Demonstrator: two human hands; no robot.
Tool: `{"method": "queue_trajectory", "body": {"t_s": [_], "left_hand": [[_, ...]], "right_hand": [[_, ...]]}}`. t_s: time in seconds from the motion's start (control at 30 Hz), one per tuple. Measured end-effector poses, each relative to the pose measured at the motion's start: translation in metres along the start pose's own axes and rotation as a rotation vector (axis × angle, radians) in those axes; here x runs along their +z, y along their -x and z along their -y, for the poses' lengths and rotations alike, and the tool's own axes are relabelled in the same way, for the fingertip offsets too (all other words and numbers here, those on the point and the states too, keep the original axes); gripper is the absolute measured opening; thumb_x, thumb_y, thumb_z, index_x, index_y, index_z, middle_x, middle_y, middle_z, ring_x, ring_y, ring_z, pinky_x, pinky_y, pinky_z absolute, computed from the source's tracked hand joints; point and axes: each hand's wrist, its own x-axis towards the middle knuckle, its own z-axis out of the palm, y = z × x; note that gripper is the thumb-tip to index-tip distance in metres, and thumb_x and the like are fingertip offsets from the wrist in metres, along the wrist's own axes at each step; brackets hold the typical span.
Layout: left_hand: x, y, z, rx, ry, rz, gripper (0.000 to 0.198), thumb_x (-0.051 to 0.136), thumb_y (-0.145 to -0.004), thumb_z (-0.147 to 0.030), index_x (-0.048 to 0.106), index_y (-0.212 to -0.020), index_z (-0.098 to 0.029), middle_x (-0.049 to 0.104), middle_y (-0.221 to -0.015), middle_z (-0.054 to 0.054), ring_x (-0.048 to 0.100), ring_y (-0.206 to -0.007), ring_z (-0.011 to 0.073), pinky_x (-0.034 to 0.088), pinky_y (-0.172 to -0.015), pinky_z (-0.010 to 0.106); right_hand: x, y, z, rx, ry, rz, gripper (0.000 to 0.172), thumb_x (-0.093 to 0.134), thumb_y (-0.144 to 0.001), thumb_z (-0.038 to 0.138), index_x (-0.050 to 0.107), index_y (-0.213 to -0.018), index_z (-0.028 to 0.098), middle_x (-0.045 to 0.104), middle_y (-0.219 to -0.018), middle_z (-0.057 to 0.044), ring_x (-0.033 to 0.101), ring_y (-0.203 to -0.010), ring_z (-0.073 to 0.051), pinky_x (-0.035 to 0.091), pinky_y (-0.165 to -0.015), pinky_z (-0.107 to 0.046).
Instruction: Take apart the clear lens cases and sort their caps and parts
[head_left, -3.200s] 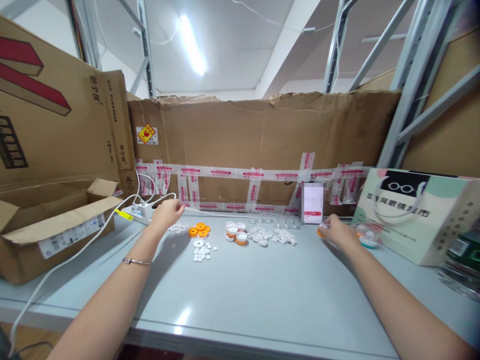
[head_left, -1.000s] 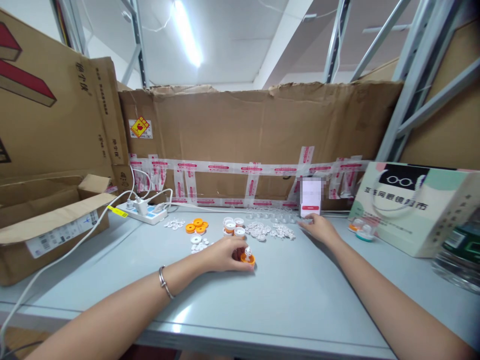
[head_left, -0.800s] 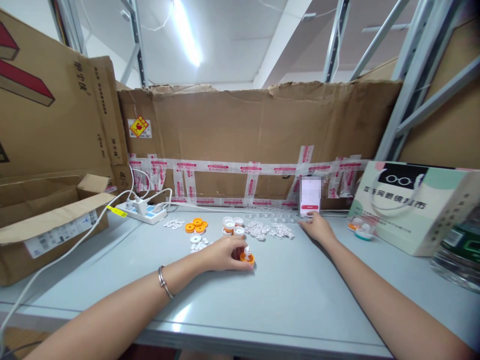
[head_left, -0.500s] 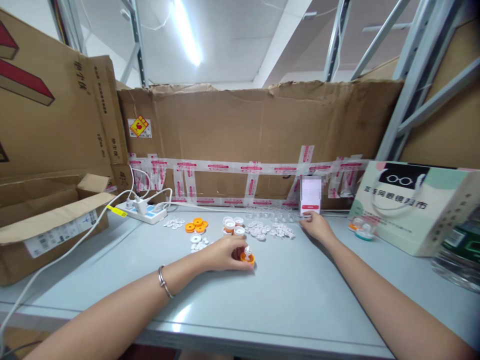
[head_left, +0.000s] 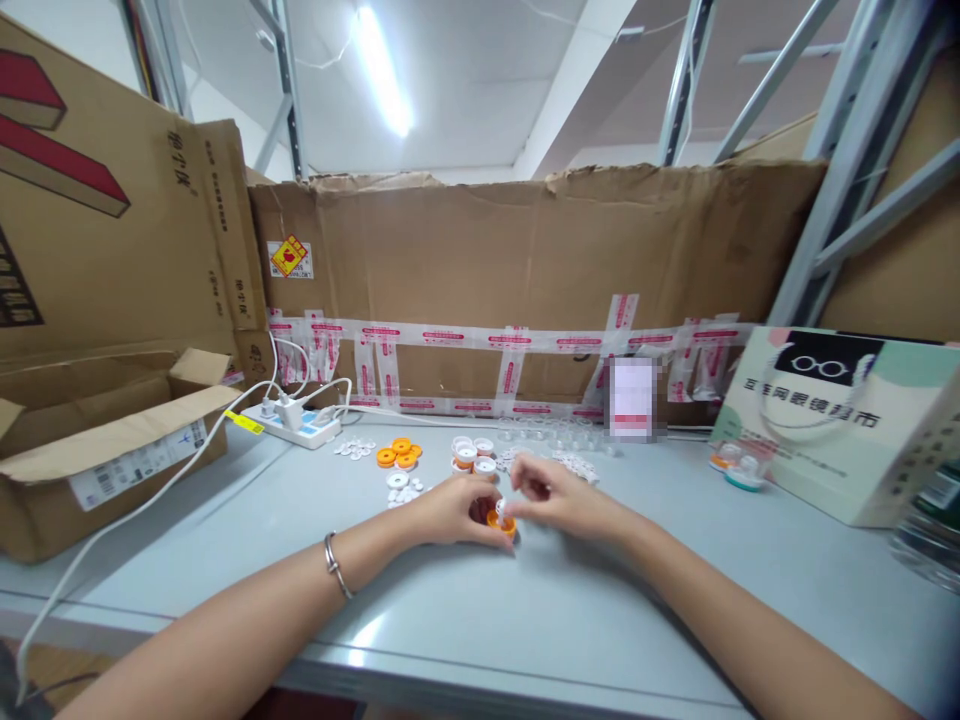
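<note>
My left hand (head_left: 469, 510) is closed around a small round orange cup (head_left: 508, 526) on the table. Upright in that cup stands a small white piece (head_left: 500, 508), its top still showing. My right hand (head_left: 551, 492) is at the cup's right side, fingers curled and thumb tip at the white piece. Whether something small or clear lies between its fingers, I cannot make out. Behind my hands are orange-and-white round cups (head_left: 465, 456). Orange rings (head_left: 401, 452) and a white ring (head_left: 397, 482) with small white parts lie to the left.
Clear plastic domes (head_left: 555, 434) line the back, with a phone (head_left: 632, 398) propped behind. Small white pieces (head_left: 574, 464) lie partly behind my right hand. A power strip (head_left: 304, 428), an open carton (head_left: 112, 440), a paper bag (head_left: 832, 440) and a bottle (head_left: 930, 530) stand around.
My right hand has come from the phone and clear domes at the back to the orange cup. My left hand keeps its hold. The view has shifted slightly.
</note>
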Motion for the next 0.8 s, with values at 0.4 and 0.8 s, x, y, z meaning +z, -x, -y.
{"method": "queue_trajectory", "body": {"t_s": [0.4, 0.8], "left_hand": [[0.003, -0.002, -0.003, 0.118, 0.155, -0.011, 0.021, 0.064, -0.067, -0.025, 0.053, -0.079, -0.013, 0.056, -0.081, 0.001, 0.051, -0.072, 0.0106, 0.041, -0.064, 0.019], [0.002, 0.003, 0.003, 0.049, 0.018, -0.010, 0.019, 0.064, -0.064, -0.024, 0.053, -0.072, -0.012, 0.053, -0.072, 0.000, 0.049, -0.064, 0.0096, 0.042, -0.059, 0.019]], "right_hand": [[0.023, 0.006, 0.012, -0.184, 0.236, 0.041, 0.009, 0.044, -0.072, 0.012, 0.042, -0.077, 0.020, 0.047, -0.063, 0.005, 0.040, -0.054, -0.008, 0.030, -0.051, -0.019], [0.037, 0.000, 0.004, -0.350, 0.388, -0.085, 0.011, 0.046, -0.069, 0.009, 0.043, -0.070, 0.020, 0.051, -0.065, 0.001, 0.044, -0.059, -0.011, 0.037, -0.057, -0.021]]}}
